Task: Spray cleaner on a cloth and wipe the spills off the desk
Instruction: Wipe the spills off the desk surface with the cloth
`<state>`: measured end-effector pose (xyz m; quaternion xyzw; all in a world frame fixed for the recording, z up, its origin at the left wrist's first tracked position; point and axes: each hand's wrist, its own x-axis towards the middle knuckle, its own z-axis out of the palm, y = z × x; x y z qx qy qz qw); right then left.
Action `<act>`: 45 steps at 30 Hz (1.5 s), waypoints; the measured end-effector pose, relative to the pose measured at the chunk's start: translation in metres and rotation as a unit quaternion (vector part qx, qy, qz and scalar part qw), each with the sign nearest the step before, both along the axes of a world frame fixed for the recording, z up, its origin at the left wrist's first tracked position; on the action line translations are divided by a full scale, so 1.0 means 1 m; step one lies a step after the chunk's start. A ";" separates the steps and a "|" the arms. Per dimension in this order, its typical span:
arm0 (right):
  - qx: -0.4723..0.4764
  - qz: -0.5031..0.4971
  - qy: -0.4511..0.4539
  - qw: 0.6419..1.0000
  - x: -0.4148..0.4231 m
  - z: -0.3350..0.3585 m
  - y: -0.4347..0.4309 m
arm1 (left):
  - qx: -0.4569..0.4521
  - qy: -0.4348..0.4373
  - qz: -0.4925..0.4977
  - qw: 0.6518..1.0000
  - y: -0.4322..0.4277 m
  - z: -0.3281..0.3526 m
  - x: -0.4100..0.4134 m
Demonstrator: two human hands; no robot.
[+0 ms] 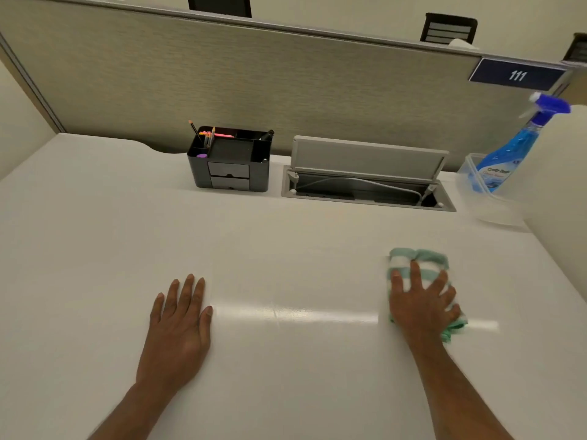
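A folded green-and-white striped cloth (425, 262) lies on the white desk (286, 249) at the right. My right hand (421, 304) presses flat on top of it with fingers spread. My left hand (179, 328) rests palm down on the bare desk at the left, holding nothing. A blue spray bottle (511, 147) of cleaner leans in a clear plastic tub (495, 204) at the far right, out of both hands. I see no distinct spill; only a glossy streak of reflected light runs between the hands.
A black desk organiser (230, 161) with pencils stands at the back centre. Beside it a grey cable hatch (368, 182) is propped open. A grey partition (254, 84) with a "111" sign (517, 74) closes the back; a white side panel stands at the right.
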<state>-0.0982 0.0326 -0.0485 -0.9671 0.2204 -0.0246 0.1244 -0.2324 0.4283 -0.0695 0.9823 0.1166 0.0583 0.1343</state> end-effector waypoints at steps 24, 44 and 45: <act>-0.028 -0.079 -0.063 0.994 -0.107 -0.003 -0.058 | 0.003 0.003 0.011 1.000 0.000 -0.005 0.000; -0.052 0.081 -0.063 0.993 -0.152 -0.008 0.086 | -0.007 0.012 0.025 1.000 -0.013 0.001 0.000; -0.047 0.091 -0.061 0.993 -0.152 -0.007 0.093 | -0.007 0.011 0.026 1.000 -0.016 0.002 0.000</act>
